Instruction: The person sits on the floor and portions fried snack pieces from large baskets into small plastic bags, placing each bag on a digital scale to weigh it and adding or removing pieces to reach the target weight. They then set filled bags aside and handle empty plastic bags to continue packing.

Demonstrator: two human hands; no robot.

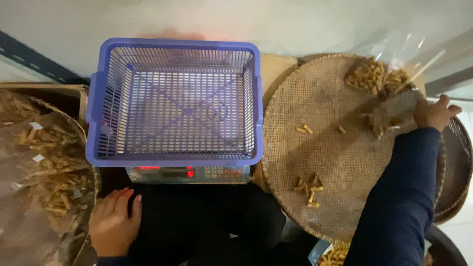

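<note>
Head view, looking straight down: a blue plastic basket (173, 101) with a rectangular lattice of fine slots is set on a digital scale (187, 174), whose red lit display and keypad show just under the basket's near rim. Nothing is held in the basket; its mesh floor is bare.

To the right, a round woven bamboo tray (340, 162) with a tight, matte weave is seen. A few short, ridged, golden-brown snack sticks (308, 188) lie scattered near its lower middle, and a couple more near its centre. At the tray's upper right, a clear, crinkled plastic bag (394, 59) is partly filled with the same sticks, its glossy film catching the light. A second round tray edge (456, 167) is visible beneath, at the far right.

On the left, sealed clear bags of snack sticks (44, 177) are piled in another woven tray.

The right hand (433, 113), in a dark blue sleeve, is curled at the tray's upper right edge beside the bag; motion blur hides whether the film or the sticks are actually gripped. The left hand (114, 221) is relaxed and unclenched, fingers loosely spread, resting on dark fabric just below the scale and beside the piled bags, holding nothing.
</note>
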